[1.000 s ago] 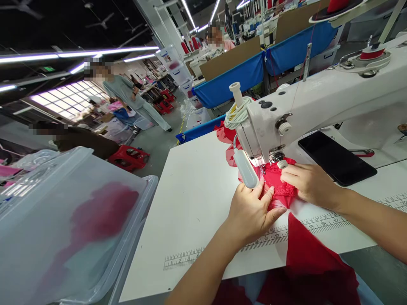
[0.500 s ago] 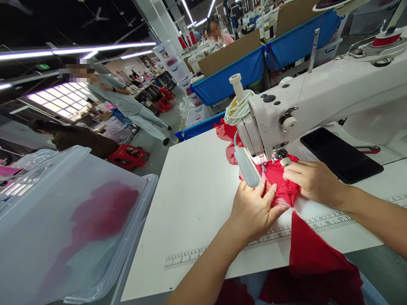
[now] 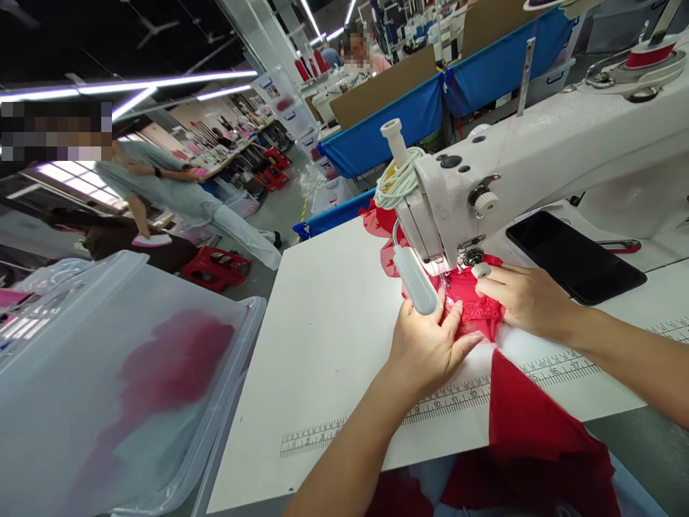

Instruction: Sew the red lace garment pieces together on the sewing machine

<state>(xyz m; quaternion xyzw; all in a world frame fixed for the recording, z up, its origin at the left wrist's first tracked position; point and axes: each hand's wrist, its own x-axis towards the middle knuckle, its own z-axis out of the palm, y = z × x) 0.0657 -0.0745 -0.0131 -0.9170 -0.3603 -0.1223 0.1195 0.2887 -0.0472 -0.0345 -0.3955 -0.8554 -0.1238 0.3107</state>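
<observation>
Red fabric with a lace band (image 3: 478,307) lies under the needle area of a white sewing machine (image 3: 543,154). My left hand (image 3: 423,348) rests on the near left part of the fabric, its fingers spread and fingertips close to the presser foot (image 3: 444,282). On the other side, my right hand (image 3: 530,298) has its fingers bent onto the right edge of the fabric, gripping it; some fingertips are hidden. A small lamp (image 3: 417,281) lights the stitching spot. More red cloth (image 3: 532,409) hangs over the table's front edge to my lap.
A black phone (image 3: 575,256) lies on the white table (image 3: 317,323) beside the machine. Sheer red pieces (image 3: 388,257) sit behind the needle. A translucent bin (image 3: 161,373) stands at the left. Beyond it, a person in grey (image 3: 177,179) is near a red stool (image 3: 215,264).
The person in grey has come closer and further left, and now a lowered hand with a pale object shows. My hands and the red fabric stay nearly in place; the view has shifted slightly.
</observation>
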